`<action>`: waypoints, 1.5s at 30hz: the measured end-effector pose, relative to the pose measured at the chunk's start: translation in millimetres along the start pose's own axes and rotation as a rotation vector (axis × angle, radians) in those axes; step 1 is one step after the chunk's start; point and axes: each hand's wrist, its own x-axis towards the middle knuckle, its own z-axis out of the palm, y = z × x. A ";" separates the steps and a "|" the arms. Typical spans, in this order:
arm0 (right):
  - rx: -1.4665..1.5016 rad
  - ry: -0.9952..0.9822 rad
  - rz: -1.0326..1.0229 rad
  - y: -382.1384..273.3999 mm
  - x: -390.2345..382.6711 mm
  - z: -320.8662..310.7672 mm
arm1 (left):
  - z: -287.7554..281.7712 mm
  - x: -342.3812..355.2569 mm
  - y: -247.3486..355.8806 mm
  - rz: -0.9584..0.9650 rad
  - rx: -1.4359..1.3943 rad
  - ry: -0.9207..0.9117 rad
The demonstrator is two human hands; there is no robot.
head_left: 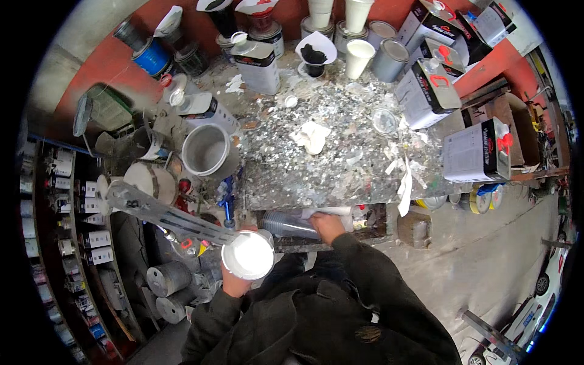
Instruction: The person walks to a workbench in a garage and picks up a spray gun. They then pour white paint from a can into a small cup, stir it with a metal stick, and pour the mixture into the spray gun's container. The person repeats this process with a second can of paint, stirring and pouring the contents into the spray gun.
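My left hand [233,283] is wrapped round a white cup [248,255] of white paint, held in front of my body. A long, smeared, flat mixing stick [170,214] slants up and left from the cup's rim; whether its lower end dips into the paint I cannot tell. Under the table's front edge, my right hand [327,227] reaches into a shelf opening. Its fingers are closed at the end of a nested stack of clear plastic cups [285,224] lying on its side, the fingertips partly hidden. A pale roll [340,211] lies just behind that hand.
The paint-spattered table [286,176] carries a crumpled white wipe [312,136], a grey bucket [207,150] and a blue spray gun [226,198]. Metal cans [427,94] and white paper cups [359,58] line its back. At left stands a shelf rack [85,243].
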 end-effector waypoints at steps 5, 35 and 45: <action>-0.280 -0.313 0.084 -2.8 52.1 26.0 | -18.9 -17.0 13.8 -0.055 -0.010 0.008; -0.020 0.686 -0.153 -86.6 -15.9 -279.2 | 32.5 3.4 2.4 0.103 -0.110 -0.023; 0.045 0.622 -0.577 -203.9 141.1 -294.6 | 37.7 -39.8 -1.5 -0.015 -0.410 0.273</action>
